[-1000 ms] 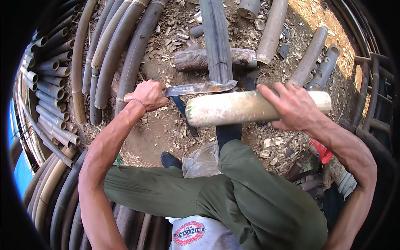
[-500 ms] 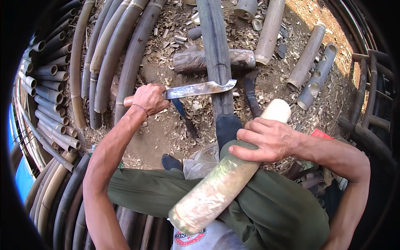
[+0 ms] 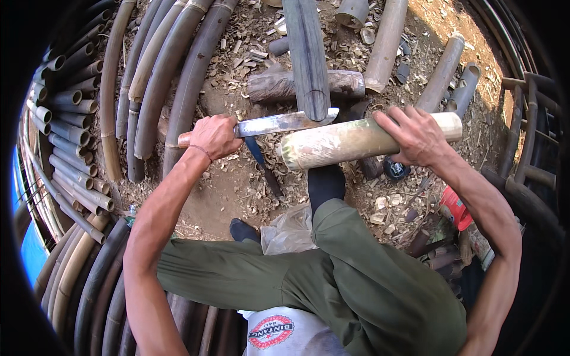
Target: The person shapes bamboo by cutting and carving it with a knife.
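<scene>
The bamboo section (image 3: 338, 142), at two o'clock from the view's centre, looks only partly scraped: pale streaks mark its nine-o'clock end, while greenish patches and tan skin seem left. The right hand (image 3: 414, 137) has its grip over the three-o'clock half; toward nine, the left hand (image 3: 212, 140) clasps a knife (image 3: 279, 126).

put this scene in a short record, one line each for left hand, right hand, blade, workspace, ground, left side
Left hand: closed on the handle of a long knife
Right hand: gripping a pale cylinder toward its right end
Blade: points right, at the near end of a dark beam; contact with the cylinder unclear
Workspace: the beam crosses over a short log
Ground: pale chips, clear plastic bag
Left side: stacked poles
</scene>
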The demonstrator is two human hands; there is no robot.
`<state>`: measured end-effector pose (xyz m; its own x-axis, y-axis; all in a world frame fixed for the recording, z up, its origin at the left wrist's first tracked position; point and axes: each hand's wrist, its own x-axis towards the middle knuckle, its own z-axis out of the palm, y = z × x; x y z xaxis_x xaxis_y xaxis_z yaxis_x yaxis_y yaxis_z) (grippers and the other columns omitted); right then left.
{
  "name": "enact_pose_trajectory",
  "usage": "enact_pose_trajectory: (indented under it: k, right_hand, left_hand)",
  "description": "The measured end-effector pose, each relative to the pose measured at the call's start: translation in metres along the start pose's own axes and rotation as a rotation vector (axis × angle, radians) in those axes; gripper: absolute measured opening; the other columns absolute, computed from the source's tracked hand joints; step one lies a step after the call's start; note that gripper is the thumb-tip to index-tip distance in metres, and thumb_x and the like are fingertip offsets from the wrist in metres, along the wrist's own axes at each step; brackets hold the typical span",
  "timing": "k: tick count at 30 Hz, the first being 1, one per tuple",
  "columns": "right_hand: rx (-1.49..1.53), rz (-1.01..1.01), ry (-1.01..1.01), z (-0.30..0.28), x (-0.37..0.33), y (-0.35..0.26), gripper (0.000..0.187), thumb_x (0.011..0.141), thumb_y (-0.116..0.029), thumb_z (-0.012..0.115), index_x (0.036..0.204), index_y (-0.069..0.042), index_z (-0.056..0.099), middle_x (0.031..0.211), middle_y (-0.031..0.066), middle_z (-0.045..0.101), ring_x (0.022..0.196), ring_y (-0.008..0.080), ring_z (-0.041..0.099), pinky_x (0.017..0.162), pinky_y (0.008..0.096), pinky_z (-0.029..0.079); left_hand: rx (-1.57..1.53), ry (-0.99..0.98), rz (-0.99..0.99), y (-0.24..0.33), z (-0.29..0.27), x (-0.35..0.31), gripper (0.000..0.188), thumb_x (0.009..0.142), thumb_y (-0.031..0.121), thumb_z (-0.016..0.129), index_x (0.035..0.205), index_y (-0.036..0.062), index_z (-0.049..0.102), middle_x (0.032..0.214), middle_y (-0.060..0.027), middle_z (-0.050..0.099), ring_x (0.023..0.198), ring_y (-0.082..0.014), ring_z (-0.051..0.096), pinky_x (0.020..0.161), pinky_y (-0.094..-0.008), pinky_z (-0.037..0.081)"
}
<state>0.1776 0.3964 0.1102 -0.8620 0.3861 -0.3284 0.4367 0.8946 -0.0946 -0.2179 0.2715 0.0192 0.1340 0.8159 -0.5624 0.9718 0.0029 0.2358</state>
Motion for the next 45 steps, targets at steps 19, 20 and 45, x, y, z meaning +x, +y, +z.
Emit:
enact_pose_trajectory:
  k: [19,20,45]
  right_hand:
    - [1.238,0.690,0.035,-0.019,-0.098,-0.047,0.095,0.061,-0.032,0.083,0.139,0.002,0.041,0.125,0.0165,0.059,0.114,0.0273,0.060,0.097,0.0380,0.047]
    - [1.347,0.768,0.082,-0.021,-0.099,-0.046,0.096,0.061,-0.032,0.083,0.140,0.002,0.040,0.125,0.0152,0.059,0.115,0.0251,0.059,0.098,0.0375,0.046]
    - [0.788,0.421,0.635,-0.041,0.049,-0.002,0.102,0.066,-0.020,0.082,0.152,-0.011,0.028,0.132,0.0220,0.055,0.115,0.0305,0.061,0.100,0.0395,0.050]
  left_hand:
    - [-0.295,0.145,-0.044,-0.023,-0.025,0.011,0.055,0.085,0.060,0.065,0.085,0.0052,0.071,0.061,-0.0171,0.063,0.066,-0.0368,0.066,0.065,-0.0465,0.051]
    - [-0.259,0.078,-0.116,-0.024,-0.040,0.022,0.061,0.085,0.065,0.062,0.086,0.0055,0.073,0.059,-0.0171,0.062,0.065,-0.0370,0.066,0.065,-0.0469,0.051]
    - [-0.047,-0.218,-0.083,-0.029,-0.074,0.050,0.065,0.086,0.071,0.054,0.094,0.0107,0.077,0.064,-0.0214,0.061,0.068,-0.0413,0.062,0.068,-0.0482,0.049]
